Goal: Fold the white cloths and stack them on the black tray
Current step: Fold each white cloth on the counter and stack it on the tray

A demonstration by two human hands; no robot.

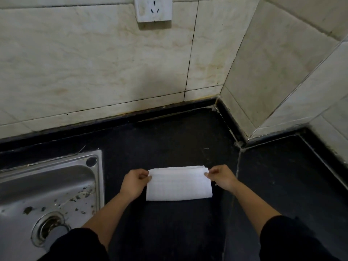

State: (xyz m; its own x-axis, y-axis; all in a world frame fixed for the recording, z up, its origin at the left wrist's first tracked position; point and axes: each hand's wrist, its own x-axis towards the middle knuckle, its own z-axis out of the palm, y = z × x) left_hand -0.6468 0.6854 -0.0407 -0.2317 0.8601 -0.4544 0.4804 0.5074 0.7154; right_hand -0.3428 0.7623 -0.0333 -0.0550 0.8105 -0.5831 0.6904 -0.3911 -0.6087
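Fingers of left hand [134,182], right hand [221,177]: pinched on far corners of folded white fabric cloth [178,187] | lying on black stone bench [169,147]

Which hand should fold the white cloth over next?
Probably right. Both hands pinch far corners of the cloth, but the right hand has bare counter around it, while the left hand sits beside the sink.

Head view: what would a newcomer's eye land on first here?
The folded white cloth, bright against the black countertop at centre, with the left hand and right hand pinching its far corners. Next, the stainless steel sink at lower left, its basin flecked with debris, and the white wall socket at top centre.
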